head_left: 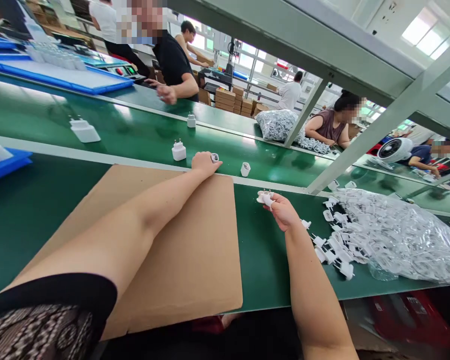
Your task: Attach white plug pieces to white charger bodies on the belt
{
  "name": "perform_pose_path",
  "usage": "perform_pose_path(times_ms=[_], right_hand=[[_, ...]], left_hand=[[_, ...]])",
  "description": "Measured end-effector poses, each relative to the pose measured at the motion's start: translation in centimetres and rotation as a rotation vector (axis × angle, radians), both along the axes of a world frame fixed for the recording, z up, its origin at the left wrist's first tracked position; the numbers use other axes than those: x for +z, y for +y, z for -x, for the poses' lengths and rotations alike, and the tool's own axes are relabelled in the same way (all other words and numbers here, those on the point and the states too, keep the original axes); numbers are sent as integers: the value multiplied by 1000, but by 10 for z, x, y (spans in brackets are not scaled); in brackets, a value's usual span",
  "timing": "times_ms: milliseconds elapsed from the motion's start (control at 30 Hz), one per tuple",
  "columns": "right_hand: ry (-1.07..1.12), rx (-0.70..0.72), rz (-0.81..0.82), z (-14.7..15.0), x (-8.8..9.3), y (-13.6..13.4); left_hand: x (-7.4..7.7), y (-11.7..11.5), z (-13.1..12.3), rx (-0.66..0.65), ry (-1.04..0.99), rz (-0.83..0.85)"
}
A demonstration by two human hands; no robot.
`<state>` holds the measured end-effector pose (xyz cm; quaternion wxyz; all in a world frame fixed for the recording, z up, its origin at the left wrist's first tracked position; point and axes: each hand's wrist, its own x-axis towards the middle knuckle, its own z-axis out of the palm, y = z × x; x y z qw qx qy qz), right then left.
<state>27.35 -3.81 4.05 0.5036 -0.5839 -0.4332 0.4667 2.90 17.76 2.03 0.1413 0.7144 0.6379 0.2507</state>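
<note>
My left hand (204, 162) reaches to the edge of the green conveyor belt (135, 135) with its fingers closed on a small white charger plug (214, 158). Over the green workbench, my right hand (281, 210) is closed on another white charger plug (265, 198). Several more white chargers ride the belt: one (179, 150) just left of my left hand, one (245, 169) to its right, one (84, 130) farther left, one (191, 120) at the far side.
A brown cardboard sheet (195, 250) lies under my left arm. A heap of bagged white chargers (390, 235) lies right of my right hand. Blue trays (60, 75) stand at far left. Other people work across the belt. A slanted metal post (378, 130) crosses right.
</note>
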Motion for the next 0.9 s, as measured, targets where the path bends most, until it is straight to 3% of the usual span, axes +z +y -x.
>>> perform_pose_path(times_ms=[100, 167, 300, 400, 500, 600, 767, 900], right_hand=[[101, -4, -3, 4, 5, -3], [163, 3, -26, 7, 8, -5], [71, 23, -93, 20, 11, -6], [-72, 39, -146, 37, 6, -8], [-181, 86, -221, 57, -1, -10], [-376, 101, -345, 73, -6, -14], [-679, 137, -453, 85, -4, -21], [-793, 163, -434, 86, -1, -23]], left_hand=[[9, -9, 3, -56, -34, -29], [15, -30, 10, -191, -49, -60], [15, -105, 30, -675, -142, -72], [3, -159, 41, -868, -223, -5], [-12, -183, 43, -843, -354, 35], [-22, -183, 42, -771, -446, 36], [-22, -177, 39, -751, -476, 75], [-21, -177, 38, -770, -514, 92]])
